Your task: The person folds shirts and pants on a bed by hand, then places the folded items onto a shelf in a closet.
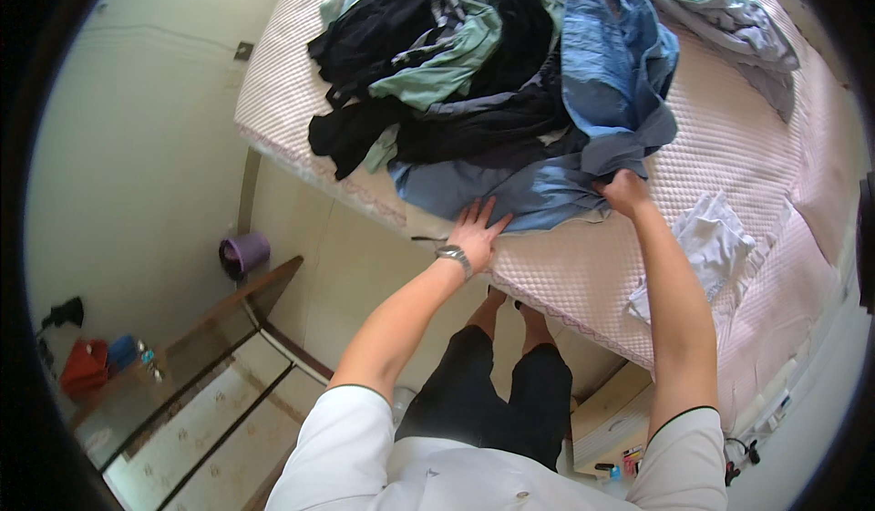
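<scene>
A blue denim-like garment [506, 189] lies along the near edge of a pile of clothes on a pink quilted bed cover [547, 265]. My left hand [477, 230], with a metal watch at the wrist, rests on its lower edge, fingers spread. The fingers of my right hand [623, 193] are closed on the cloth at the garment's right part, where it meets blue fabric [601, 60] reaching up the pile. Behind lie black clothes [506, 128] and a green garment [451, 66].
A white cloth [711, 244] lies right of my right forearm. Grey and mint bedding [738, 25] is at the upper right. A purple bin [246, 252] stands by the wall. A glass-topped table [205, 374] is at lower left, a wooden cabinet [608, 401] at lower right.
</scene>
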{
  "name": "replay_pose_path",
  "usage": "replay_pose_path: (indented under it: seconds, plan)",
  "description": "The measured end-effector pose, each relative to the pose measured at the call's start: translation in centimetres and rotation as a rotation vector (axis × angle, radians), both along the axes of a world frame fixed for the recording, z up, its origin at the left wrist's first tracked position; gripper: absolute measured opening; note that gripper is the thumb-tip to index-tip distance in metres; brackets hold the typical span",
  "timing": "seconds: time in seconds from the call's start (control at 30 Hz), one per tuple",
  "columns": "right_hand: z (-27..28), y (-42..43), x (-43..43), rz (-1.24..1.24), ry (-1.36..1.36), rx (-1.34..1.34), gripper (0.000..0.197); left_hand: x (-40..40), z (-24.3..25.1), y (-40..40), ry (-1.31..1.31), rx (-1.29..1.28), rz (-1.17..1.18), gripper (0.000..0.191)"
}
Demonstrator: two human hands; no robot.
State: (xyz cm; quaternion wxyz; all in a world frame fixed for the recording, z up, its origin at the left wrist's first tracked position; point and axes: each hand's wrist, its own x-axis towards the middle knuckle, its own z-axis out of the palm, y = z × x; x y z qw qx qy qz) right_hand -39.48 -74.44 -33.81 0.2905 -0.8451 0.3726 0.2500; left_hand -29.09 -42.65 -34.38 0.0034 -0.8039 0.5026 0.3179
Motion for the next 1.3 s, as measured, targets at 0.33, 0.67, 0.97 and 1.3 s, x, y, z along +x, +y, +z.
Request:
replay_pose_path:
  seconds: [0.33, 0.67, 0.97, 1.3]
  plan:
    - [-1.2, 0.1, 0.1, 0.046, 0.014, -0.015, 0.057, -0.8, -0.6, -0.2, -0.065, 0.028, 0.047, 0.069]
    - [-4.2, 0.6, -0.7, 0.066, -0.374, -0.234, 0.066, -0.7, -0.5, -0.1, -0.062, -0.071, 0.033, 0.064]
    - [-4.1, 1.8, 0.2, 0.01, -0.243, -0.292, 0.06, 12.5, 0.6, 6.6, -0.279, -0.752, 0.794, 0.038]
    - [-5.3, 2.2, 1.6, 0.069, 0.153, -0.222, 0.058, 22.8, -0.6, 5.0, -0.127, -0.105, 0.764, 0.035]
